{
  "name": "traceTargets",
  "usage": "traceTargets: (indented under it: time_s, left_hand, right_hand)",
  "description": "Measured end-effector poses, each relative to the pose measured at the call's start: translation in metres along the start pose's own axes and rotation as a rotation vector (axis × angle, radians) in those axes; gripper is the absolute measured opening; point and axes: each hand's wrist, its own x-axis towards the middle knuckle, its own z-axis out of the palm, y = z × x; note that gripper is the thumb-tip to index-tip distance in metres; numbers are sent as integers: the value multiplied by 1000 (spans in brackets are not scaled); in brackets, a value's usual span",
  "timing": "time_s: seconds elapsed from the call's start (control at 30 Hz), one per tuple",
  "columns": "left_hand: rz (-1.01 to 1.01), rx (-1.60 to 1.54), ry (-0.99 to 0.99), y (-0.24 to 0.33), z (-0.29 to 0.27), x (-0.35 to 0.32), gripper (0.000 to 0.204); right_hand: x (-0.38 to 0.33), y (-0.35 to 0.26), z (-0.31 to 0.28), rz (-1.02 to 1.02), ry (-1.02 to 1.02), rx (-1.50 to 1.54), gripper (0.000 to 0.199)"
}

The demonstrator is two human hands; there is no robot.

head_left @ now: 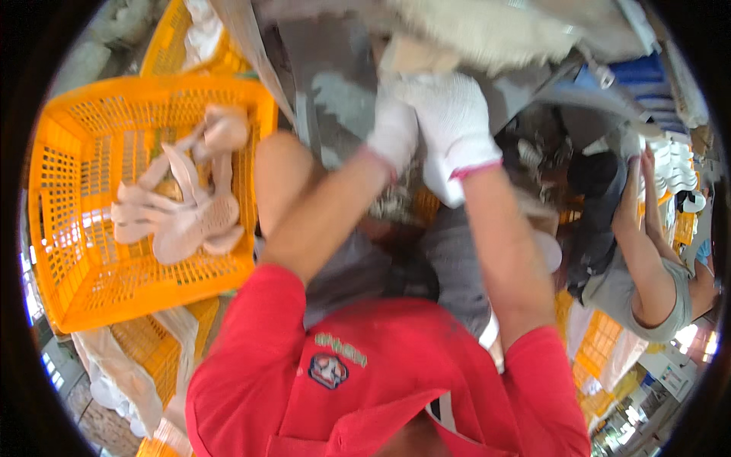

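My left hand [395, 123] and my right hand [457, 107], both in white knit gloves, meet at the top middle. They are close together, with fingers curled round a beige piece [419, 58] smeared by motion. The fingertips are mostly hidden, and the kind of piece cannot be made out. Just beyond it a pale, fuzzy, wheel-like roll [487, 30] reaches across the top. Beneath my right hand a smooth white shape [442, 181] shows; I cannot tell whether it is held.
To the left an orange plastic basket [145, 293] holds several beige moulded sandal-like pieces [199, 221]. Grey sheet guards [335, 76] flank the wheel. At right another person [647, 282] works beside blue crates [647, 87] and white pieces [676, 167].
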Motion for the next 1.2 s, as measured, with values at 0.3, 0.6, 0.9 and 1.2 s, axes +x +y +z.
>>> traceTargets:
  time_s: [0.3,0.6,0.9,1.2]
  left_hand:
    - [-177,-408,-258,31,-2,33,67]
    - [-481,-533,-368,-22,-31,-12,95]
    - [-227,-345,-182,19,-2,17,94]
    - [-419,-345,-230,27,-20,5,76]
  right_hand:
    - [-29,-35,-34,453,-247,836,80]
    - [-121,-71,-54,430,-182,472,105]
    - [-36,-64,-66,416,-72,223,64]
    - [-33,-25,-18,428,132,316,54]
